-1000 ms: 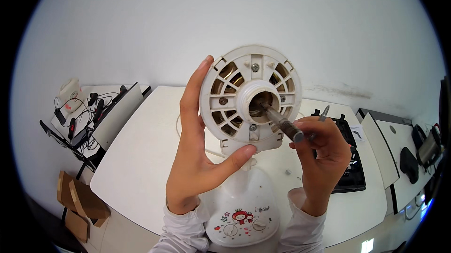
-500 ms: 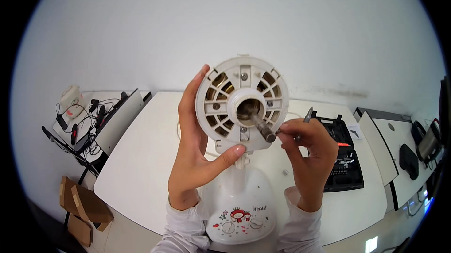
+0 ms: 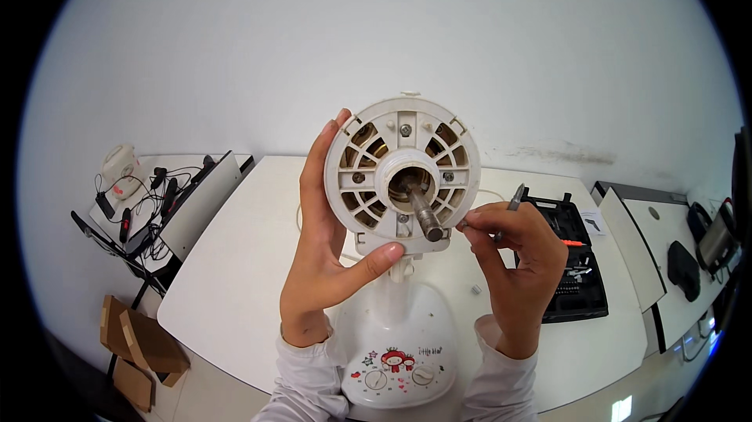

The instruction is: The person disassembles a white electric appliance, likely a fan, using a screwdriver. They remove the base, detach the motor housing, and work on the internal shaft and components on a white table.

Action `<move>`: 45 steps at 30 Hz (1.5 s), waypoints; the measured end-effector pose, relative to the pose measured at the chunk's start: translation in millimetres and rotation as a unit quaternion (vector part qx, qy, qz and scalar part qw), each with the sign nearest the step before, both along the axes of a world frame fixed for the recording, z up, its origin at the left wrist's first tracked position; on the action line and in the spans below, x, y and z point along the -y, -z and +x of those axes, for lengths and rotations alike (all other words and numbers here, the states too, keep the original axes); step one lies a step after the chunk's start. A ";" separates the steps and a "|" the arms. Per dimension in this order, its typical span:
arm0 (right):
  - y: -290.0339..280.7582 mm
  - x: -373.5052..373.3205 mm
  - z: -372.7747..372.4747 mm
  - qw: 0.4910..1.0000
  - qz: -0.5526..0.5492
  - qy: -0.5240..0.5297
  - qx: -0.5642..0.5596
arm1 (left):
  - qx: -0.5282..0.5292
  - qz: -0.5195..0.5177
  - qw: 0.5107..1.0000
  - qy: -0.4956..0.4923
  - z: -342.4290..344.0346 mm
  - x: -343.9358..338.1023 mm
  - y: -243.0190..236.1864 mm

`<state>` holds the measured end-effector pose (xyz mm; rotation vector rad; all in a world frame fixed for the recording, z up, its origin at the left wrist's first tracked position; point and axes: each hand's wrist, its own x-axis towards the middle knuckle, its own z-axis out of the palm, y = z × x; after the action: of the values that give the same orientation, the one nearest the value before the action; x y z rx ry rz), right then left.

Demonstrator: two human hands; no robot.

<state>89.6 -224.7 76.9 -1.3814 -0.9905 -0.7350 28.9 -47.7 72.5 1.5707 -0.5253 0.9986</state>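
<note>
A white electric fan stands with its blades and guard off, its round motor housing point(image 3: 351, 138) facing me. A metal shaft point(image 3: 423, 214) juts from the centre. My left hand point(image 3: 317, 265) grips the housing at its left side, with the thumb along the lower edge. Close to the housing's lower right, my right hand point(image 3: 521, 257) is closed in a pinch. Its fingers hold a slim, pointed grey metal tool point(image 3: 517, 197); a tiny dark piece shows at the fingertips, too small to name. Below is the fan base point(image 3: 399, 328) with cartoon prints and two knobs.
An open black tool case point(image 3: 583, 304) lies at the table's right. A small grey piece point(image 3: 475, 290) rests on the white table point(image 3: 235, 289). Cables and devices cover a side table at left, with cardboard boxes point(image 3: 145, 336) below. A metal kettle point(image 3: 714, 246) stands far right.
The fan head has turned slightly, its shaft tip shifting left and a little up. The base appears slightly further left. My right hand has moved very slightly right, still pinching.
</note>
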 end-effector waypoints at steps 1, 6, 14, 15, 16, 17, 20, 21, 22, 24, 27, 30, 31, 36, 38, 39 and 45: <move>0.3 -0.2 0.1 1.000 0.001 -0.002 -0.001 | -0.001 0.004 1.000 -0.005 -0.2 -0.3 -0.3; 0.5 -0.7 1.3 1.000 0.001 -0.002 0.006 | -0.007 -0.002 1.000 -0.018 -2.0 1.7 -0.7; 0.6 2.0 1.9 0.999 0.025 0.021 0.008 | 0.067 0.119 0.971 -0.196 -7.4 0.2 -5.1; 1.3 2.3 2.2 0.999 0.025 0.025 0.018 | 0.070 0.144 0.958 -0.239 -9.6 -1.0 -5.7; 0.7 2.4 2.0 0.999 0.029 0.026 0.029 | 0.121 0.130 0.956 -0.233 -9.1 0.0 -7.8; 0.3 2.6 1.9 0.998 0.032 0.028 0.040 | 0.131 0.131 0.951 -0.249 -10.6 0.9 -8.5; -0.2 3.7 2.5 0.998 0.040 0.018 0.049 | 0.171 0.114 0.923 -0.326 -19.1 8.1 -9.8; -1.0 3.5 1.7 0.998 0.036 0.017 0.051 | 0.172 0.131 0.921 -0.323 -21.8 7.8 -9.8; -2.2 2.9 0.8 0.998 0.033 0.017 0.053 | 0.173 0.150 0.919 -0.320 -25.0 6.2 -10.2; -2.8 3.7 0.4 0.998 0.026 0.018 0.055 | 0.179 0.149 0.920 -0.316 -25.2 12.2 -11.9; -2.0 6.1 0.8 0.998 0.016 0.026 0.059 | 0.155 0.208 0.894 -0.365 -26.5 14.4 -11.1; -2.6 5.4 1.4 0.997 0.016 0.030 0.063 | 0.144 0.215 0.887 -0.382 -27.0 18.7 -15.6; -2.5 5.3 1.9 0.997 0.017 0.030 0.063 | 0.137 0.223 0.885 -0.384 -27.3 20.0 -17.2; -3.3 6.4 2.9 0.997 0.017 0.036 0.066 | 0.128 0.287 0.860 -0.402 -26.3 15.4 -14.3; -2.9 6.6 3.7 0.997 0.015 0.040 0.064 | 0.117 0.249 0.879 -0.390 -27.6 23.8 -17.9; -2.8 6.1 3.4 0.997 0.016 0.039 0.062 | 0.137 0.220 0.893 -0.368 -25.3 24.7 -17.0; -3.5 3.7 1.0 0.997 0.017 0.043 0.064 | 0.091 0.342 0.847 -0.396 -39.3 17.3 -23.1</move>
<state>90.6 -228.4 80.4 -1.3676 -1.0179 -0.9092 -10.4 -65.1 95.6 2.4469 -0.3683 1.7203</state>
